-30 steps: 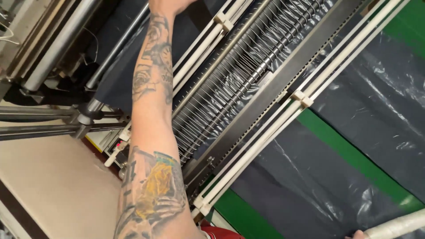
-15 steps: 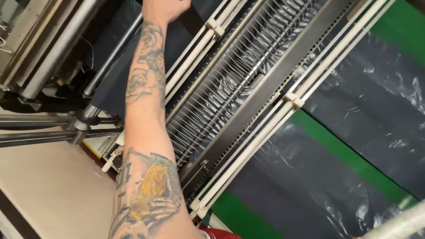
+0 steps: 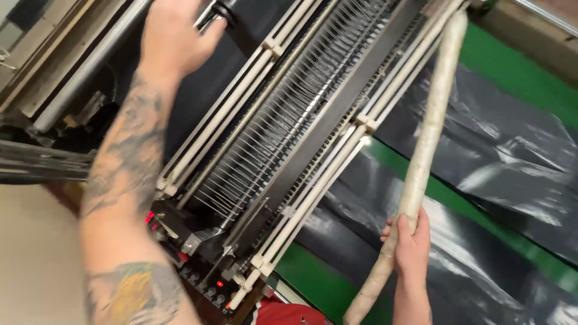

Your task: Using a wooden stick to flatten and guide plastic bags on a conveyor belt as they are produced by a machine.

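Note:
My left hand [image 3: 171,36] reaches far forward over a bag-making machine and rests on a black roller [image 3: 238,27] at its back, fingers spread over it; whether it grips is unclear. My tattooed forearm runs down the left side. My right hand [image 3: 409,241] is closed around a long off-white wrapped rod [image 3: 430,132] that slants up along the machine's right rail. Between the hands lies a row of fine metal pins [image 3: 283,132] beside white bars [image 3: 325,180].
Black plastic film [image 3: 500,156] lies on a green belt [image 3: 518,66] at the right. A grey metal roller [image 3: 78,72] and frame parts sit at the left. Small red lights glow on a control panel [image 3: 205,283] at the machine's near end. Pale floor shows lower left.
The view has tilted down, bringing my left hand into sight on the black roller. My right hand has come up holding the off-white rod alongside the machine.

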